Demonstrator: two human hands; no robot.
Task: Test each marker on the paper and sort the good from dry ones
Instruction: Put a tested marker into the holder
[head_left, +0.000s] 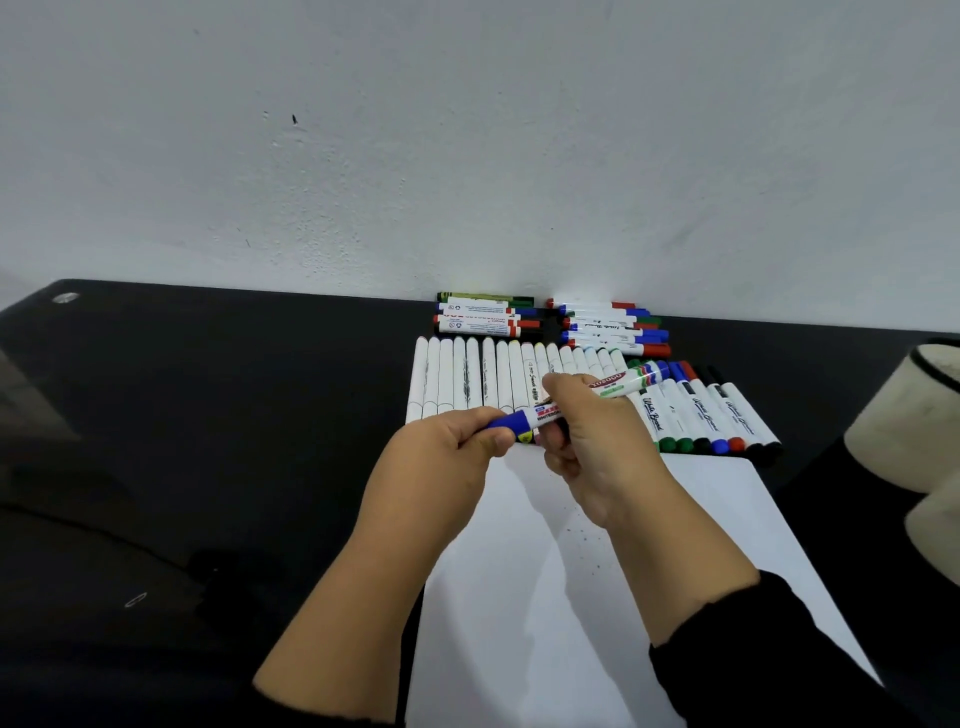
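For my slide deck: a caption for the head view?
Both hands grip a blue-capped marker above white paper.

Black table (208, 415); white wall (467, 130); cream cushion (904, 415).

Held marker: white-barrelled whiteboard marker with blue cap (524, 418), level above the paper's far edge.
Second held marker: white marker with red label (626, 382), angled up to the right.
Paper: white sheet (545, 597), flat on the dark table.
Rows: white slim markers (467, 376); colour-capped whiteboard markers (696, 413) to their right; two stacks (545, 322) by the wall.
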